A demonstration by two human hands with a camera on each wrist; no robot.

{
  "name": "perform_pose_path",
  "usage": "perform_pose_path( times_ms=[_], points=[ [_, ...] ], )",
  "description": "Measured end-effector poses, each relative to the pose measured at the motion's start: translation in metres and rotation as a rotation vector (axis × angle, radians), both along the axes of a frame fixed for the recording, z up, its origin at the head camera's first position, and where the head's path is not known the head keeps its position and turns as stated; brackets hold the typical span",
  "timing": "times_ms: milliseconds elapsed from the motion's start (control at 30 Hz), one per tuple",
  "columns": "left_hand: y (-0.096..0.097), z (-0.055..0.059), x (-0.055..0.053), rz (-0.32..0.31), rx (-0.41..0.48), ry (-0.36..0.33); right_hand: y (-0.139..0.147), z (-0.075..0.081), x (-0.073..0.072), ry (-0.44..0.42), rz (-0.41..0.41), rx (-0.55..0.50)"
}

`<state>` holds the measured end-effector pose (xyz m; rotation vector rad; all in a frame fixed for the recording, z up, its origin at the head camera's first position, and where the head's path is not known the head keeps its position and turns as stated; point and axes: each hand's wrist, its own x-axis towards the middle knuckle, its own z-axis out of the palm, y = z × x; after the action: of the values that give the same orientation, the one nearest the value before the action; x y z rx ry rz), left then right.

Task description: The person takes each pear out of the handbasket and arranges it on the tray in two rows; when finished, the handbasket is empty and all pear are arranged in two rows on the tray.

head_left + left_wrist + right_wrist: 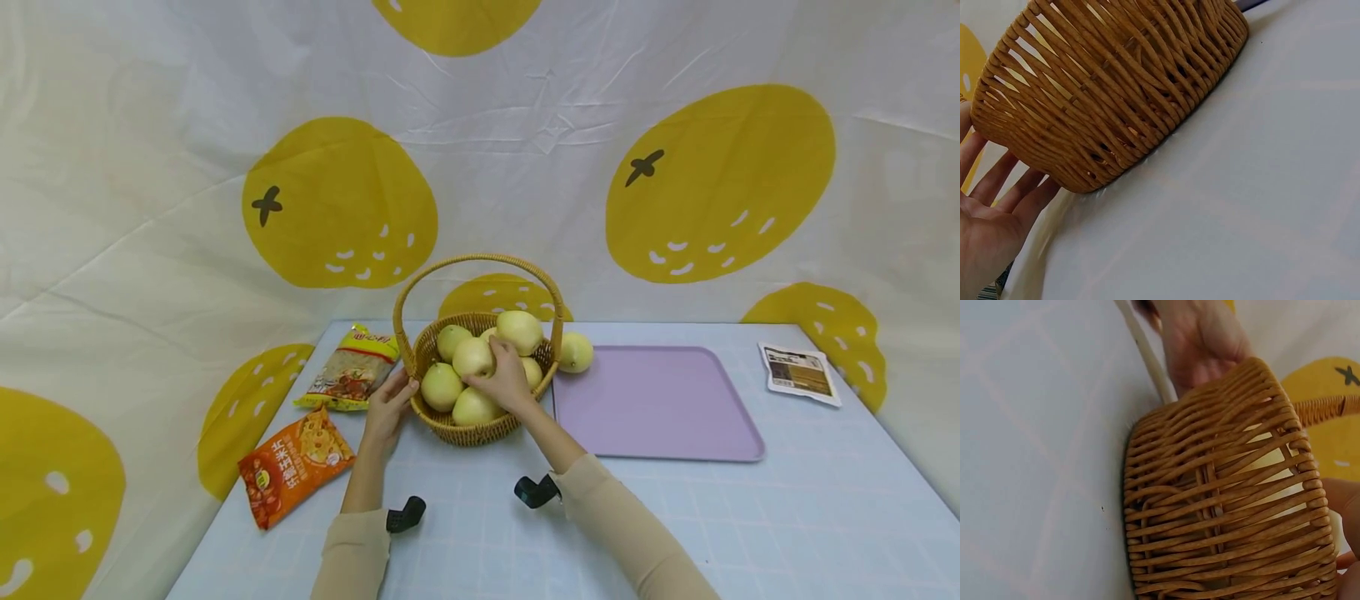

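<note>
A wicker basket (480,435) with a tall arched handle holds several pale yellow-green pears (442,387). Over its near right side reaches my right hand (508,379), thumb and fingers gripping one pear (472,357) at the top of the pile. My left hand (390,404) touches the basket's left side; in the left wrist view its fingers (1032,197) lie fairly straight against the woven wall. The right wrist view shows the basket wall (1229,506) close up, with the left hand (1204,347) behind it and only part of the right hand at the right edge.
Another pear (576,352) sits just right of the basket, by a purple tray (652,404). Left of the basket lie a yellow-edged food bag (351,371) and an orange snack bag (294,467). A small white-and-brown packet (799,375) is at the far right.
</note>
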<state>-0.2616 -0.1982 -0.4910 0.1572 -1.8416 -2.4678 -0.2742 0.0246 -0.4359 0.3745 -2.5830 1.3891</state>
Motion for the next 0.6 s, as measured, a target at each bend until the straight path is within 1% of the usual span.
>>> perform_pose_path(
  times_ms=[167, 333, 400, 500, 600],
  points=[
    [-0.0003, -0.0008, -0.0002, 0.001, -0.008, -0.011, -0.0005, 0.0013, -0.0001, 0.005, 0.008, 0.030],
    [-0.0007, -0.0006, -0.0010, 0.002, -0.026, -0.012, -0.0002, -0.0002, -0.0009, 0.045, 0.016, 0.055],
    [-0.0008, -0.0005, -0.0010, 0.001, -0.032, -0.013, 0.0004, -0.0020, -0.0005, 0.052, 0.019, 0.046],
    [-0.0009, -0.0007, -0.0006, -0.003, -0.023, -0.019, 0.0020, -0.0042, 0.0005, 0.051, 0.032, -0.033],
    [-0.0011, -0.0009, -0.0006, -0.016, -0.026, -0.014, 0.0052, -0.0048, 0.0023, 0.041, 0.048, -0.168]
  ],
)
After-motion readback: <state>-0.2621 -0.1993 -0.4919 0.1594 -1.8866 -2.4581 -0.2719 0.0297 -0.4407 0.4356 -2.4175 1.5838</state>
